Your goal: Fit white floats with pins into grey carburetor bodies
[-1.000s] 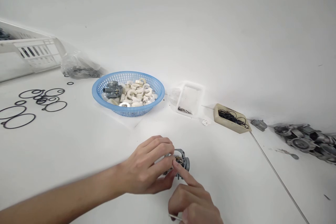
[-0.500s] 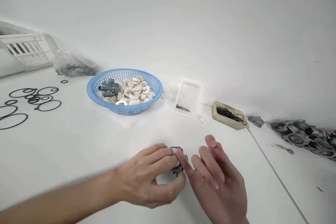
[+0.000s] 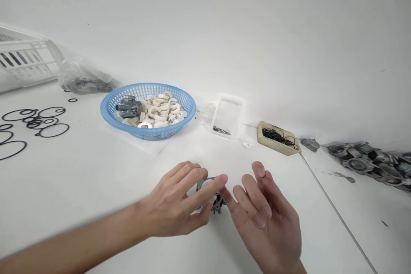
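Note:
A grey metal carburetor body (image 3: pixel 218 206) sits on the white table, with a white piece in its top; my left hand hides much of it. Over it is my left hand (image 3: pixel 175 203), index finger stretched out and thumb lower down, apart from each other. That index tip meets the little fingertip of my right hand (image 3: pixel 268 218). Palm up, my right hand has its little finger extended and its other fingers loosely bent. Tiny dark specks show on its fingers; what they are I cannot make out.
A blue basket (image 3: pixel 105 113) holds white plastic pieces and a carburetor. Behind stand a white tray (image 3: pixel 236 115) with small metal pins and a cream box (image 3: pixel 276 147) of black rings. Black O-rings (image 3: pixel 54 130) lie left; grey castings (image 3: pixel 362 165) are piled right, near a thin rod (image 3: pixel 334 205).
My left hand has drawn back slightly; its index finger has straightened across to my right little finger and its thumb has come away from the carburetor's front. My right hand stays nearly still.

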`<action>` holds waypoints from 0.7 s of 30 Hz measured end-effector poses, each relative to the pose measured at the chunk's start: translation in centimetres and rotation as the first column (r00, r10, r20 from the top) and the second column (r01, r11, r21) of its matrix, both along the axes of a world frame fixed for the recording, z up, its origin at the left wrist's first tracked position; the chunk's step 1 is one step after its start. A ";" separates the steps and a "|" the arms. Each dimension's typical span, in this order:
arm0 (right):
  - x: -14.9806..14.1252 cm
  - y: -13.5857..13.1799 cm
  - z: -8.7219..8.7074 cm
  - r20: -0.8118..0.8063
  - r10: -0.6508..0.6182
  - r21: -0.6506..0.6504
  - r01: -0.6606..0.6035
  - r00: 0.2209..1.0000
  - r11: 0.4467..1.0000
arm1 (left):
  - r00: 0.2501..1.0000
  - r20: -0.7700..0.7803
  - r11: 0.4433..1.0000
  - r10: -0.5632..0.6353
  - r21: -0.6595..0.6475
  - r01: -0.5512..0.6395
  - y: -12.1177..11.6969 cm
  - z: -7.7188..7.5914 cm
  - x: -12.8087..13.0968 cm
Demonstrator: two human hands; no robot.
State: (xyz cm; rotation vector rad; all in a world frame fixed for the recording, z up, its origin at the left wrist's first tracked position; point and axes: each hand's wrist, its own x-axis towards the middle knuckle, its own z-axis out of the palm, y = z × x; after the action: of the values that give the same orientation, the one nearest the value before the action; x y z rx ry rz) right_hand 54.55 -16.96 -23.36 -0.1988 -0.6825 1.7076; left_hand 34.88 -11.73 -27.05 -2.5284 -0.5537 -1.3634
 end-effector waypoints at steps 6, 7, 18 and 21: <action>0.0 0.1 0.0 -0.014 0.023 0.004 -0.023 1.000 1.000 | 0.998 -0.046 0.999 -0.046 0.005 0.047 -0.2 0.2 0.1; 0.1 0.2 0.0 -0.009 0.023 0.000 -0.023 1.000 1.000 | 0.998 -0.047 0.999 -0.044 0.006 0.045 -0.2 0.1 0.1; 0.2 0.2 0.0 0.069 -0.055 -0.005 0.056 0.996 0.998 | 0.990 0.007 0.987 0.141 -0.083 -0.140 0.4 -0.5 0.0; 0.2 0.2 0.2 0.048 -0.041 -0.005 0.041 0.998 0.999 | 0.984 -0.004 0.978 0.176 -0.109 -0.175 0.8 -0.9 -0.2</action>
State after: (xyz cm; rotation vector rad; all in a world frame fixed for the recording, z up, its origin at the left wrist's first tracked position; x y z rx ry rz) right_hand 54.76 -16.74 -23.21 -0.2572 -0.7047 1.6702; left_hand 34.70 -10.90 -27.94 -2.4903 -0.8528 -1.3100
